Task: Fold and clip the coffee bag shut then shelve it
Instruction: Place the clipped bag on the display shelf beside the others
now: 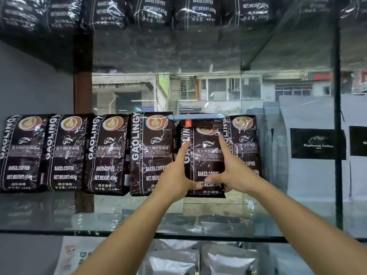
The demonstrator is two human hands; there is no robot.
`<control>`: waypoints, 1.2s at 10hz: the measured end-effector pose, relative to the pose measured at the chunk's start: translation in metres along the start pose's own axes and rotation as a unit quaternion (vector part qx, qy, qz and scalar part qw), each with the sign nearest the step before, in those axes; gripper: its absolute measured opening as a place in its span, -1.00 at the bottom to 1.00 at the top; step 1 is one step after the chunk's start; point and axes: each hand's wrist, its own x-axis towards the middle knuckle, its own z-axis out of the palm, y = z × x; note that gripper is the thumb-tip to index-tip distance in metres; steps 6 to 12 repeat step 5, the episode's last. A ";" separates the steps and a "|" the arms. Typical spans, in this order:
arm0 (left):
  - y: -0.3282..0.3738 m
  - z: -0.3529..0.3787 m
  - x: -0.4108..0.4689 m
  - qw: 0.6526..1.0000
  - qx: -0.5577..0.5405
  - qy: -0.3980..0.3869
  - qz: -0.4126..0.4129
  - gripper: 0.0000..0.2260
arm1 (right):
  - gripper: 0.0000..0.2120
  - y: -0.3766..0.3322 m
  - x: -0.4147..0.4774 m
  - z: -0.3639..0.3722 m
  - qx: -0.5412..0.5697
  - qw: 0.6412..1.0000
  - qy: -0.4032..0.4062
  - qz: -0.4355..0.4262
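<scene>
Both forearms entered from the bottom of the frame and reached up to the coffee bag (206,155) at centre frame. The left hand (174,175) held the bag's left edge with its index finger extended upward along the side and its thumb across the lower front. The right hand (234,173) held the right edge in mirror fashion, index finger pointing up and thumb pressed near the bottom print. Both hands were spread wide and pressed against the bag from either side; the remaining fingers were hidden behind it.

The bag stood upright on the glass shelf (119,233), in the gap between neighbouring bags of the same kind. Its top was folded down and closed by a long pale blue clip (196,116) lying level across the fold. A small orange tag (188,122) showed just under the clip. The bag was dark brown and glossy, shorter than its neighbours. Legible print read "BAKED.COFFEE" and "NET.WEIGHT", with part of vertical lettering at its left edge.

The row of sealed bags (79,153) to the left read "GAOLINGY", "BAKED.COFFEE" and "NET.WEIGHT:454g", each with a latte cup picture. More of these bags (155,10) stood on the shelf above. At the right of the frame, pale pouches (315,147) carried black labels whose wording was too blurred to read. Silver pouches (226,261) lay below the shelf.
</scene>
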 end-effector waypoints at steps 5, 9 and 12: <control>0.003 -0.009 -0.013 0.999 -0.038 -0.026 0.013 -0.03 | 0.10 -0.004 -0.017 -0.005 -0.023 0.999 0.041 -0.020; 0.003 -0.009 -0.013 0.999 -0.038 -0.026 0.013 -0.03 | 0.10 -0.004 -0.017 -0.005 -0.023 0.999 0.041 -0.020; 0.003 -0.009 -0.013 0.999 -0.038 -0.026 0.013 -0.03 | 0.10 -0.004 -0.017 -0.005 -0.023 0.999 0.041 -0.020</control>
